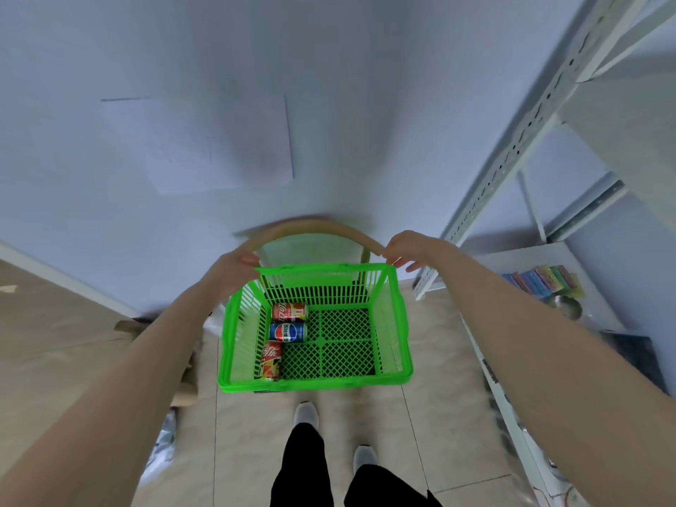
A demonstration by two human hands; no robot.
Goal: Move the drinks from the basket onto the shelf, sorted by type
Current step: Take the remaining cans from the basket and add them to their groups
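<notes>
A green plastic basket [393, 323] is in front of me, above the tiled floor. Three cans lie along its left side: a red cola can [289, 312] farthest, a blue Pepsi can [287, 331] in the middle, and another red cola can [270, 360] nearest. My left hand [234, 268] is curled on the basket's far left corner. My right hand [402, 250] pinches the far right corner. The white metal shelf [512, 148] stands at the right, its upper boards bare where they show.
A curved wooden bar [314, 228] arches just behind the basket, between my hands. Colourful packs [541, 283] and a round metal object [569, 309] sit on a low shelf board. A wooden piece [183, 393] stands on the left. My feet [305, 413] are below the basket. A pale wall is ahead.
</notes>
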